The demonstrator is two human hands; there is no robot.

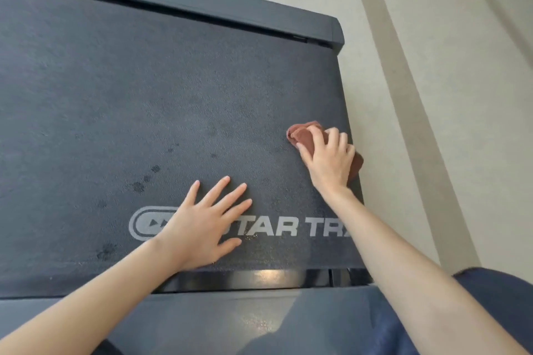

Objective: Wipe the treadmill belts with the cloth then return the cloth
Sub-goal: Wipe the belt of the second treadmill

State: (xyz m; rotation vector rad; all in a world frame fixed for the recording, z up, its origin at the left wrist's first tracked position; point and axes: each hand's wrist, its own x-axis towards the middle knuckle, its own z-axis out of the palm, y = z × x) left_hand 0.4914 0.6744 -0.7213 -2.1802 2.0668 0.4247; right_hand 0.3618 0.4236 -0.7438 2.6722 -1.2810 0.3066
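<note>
A dark grey treadmill belt (129, 89) with a white printed logo fills most of the view. My left hand (202, 222) lies flat on the belt over the logo, fingers spread and straight. At the belt's right edge, my right hand (328, 158) presses a crumpled reddish-brown cloth (302, 134) onto the belt, its fingers curled over the cloth. Part of the cloth sticks out past the hand on both sides. Several dark damp spots mark the belt left of my left hand.
A dark side rail (202, 0) runs along the belt's far side and another rail (230, 314) along the near side. Pale floor (461, 95) lies to the right of the treadmill. My knee in dark blue fabric (501, 291) shows at the lower right.
</note>
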